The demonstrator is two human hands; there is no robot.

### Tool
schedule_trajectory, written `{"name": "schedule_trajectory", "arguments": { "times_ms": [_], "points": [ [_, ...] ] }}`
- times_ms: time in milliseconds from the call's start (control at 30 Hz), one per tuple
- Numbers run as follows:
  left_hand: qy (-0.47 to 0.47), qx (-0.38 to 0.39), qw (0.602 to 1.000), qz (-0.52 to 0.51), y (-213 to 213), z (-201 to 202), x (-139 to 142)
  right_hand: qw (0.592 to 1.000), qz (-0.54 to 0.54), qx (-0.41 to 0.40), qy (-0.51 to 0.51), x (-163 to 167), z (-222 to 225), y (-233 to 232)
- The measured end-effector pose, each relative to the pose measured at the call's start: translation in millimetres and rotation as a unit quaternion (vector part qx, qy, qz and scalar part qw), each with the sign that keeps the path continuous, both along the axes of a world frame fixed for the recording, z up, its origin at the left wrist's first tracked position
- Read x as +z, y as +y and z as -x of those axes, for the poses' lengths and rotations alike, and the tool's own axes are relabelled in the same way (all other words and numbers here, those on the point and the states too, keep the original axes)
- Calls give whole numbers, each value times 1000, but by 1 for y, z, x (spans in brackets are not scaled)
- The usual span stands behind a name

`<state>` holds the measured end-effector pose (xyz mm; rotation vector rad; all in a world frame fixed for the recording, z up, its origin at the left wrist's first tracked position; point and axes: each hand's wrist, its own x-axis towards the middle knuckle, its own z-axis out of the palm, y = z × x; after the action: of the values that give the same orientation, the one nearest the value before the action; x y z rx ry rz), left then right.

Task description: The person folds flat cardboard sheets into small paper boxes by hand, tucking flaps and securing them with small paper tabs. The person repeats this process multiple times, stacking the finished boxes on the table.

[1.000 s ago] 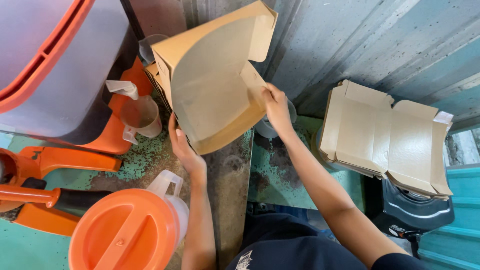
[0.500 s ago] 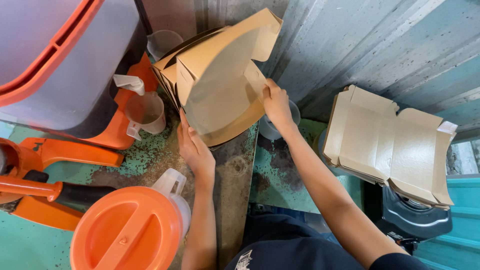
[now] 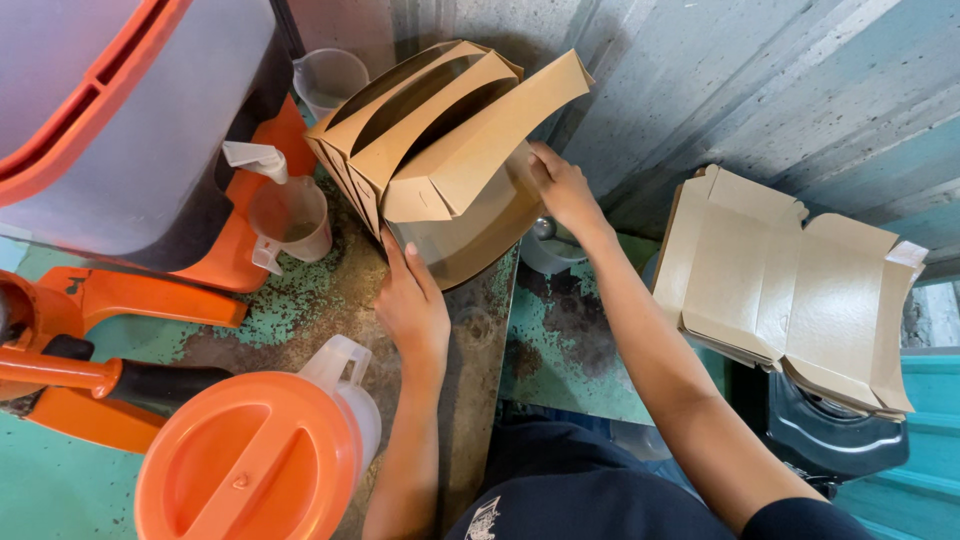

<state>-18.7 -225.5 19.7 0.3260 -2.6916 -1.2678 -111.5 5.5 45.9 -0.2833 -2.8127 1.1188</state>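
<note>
Kraft card: a brown folding carton [image 3: 440, 160] stands half-formed on the bench [image 3: 330, 300], its flaps now spread into several fanned panels where half a second ago it showed one broad curved face.
Left hand [image 3: 412, 305]: pressed against the carton's lower front edge, fingers closed on the card; it sits higher and nearer the carton than before.
Right hand [image 3: 562, 185]: gripping the carton's far side wall, in the same place as a moment ago.
Change read: the carton appears further opened out, so shaping looks under way, not finished.
Stack of flat cartons [image 3: 790, 285]: well apart to the right, lying unfolded.
Measuring jug [image 3: 285, 215]: clear plastic, just left of the carton.
Orange-lidded pitcher [image 3: 250, 460]: near the left forearm.
Large orange-trimmed container [image 3: 130, 120]: upper left.
</note>
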Motion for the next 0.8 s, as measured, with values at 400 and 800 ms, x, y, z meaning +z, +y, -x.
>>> {"name": "schedule_trajectory", "arguments": {
  "times_ms": [400, 800],
  "points": [
    [11, -130, 991, 35, -21, 9, -18, 996, 76, -15, -44, -11, 8, 13],
    [133, -38, 990, 22, 4, -2, -35, 980, -184, 55, 44, -20, 0, 14]
  ]
}}
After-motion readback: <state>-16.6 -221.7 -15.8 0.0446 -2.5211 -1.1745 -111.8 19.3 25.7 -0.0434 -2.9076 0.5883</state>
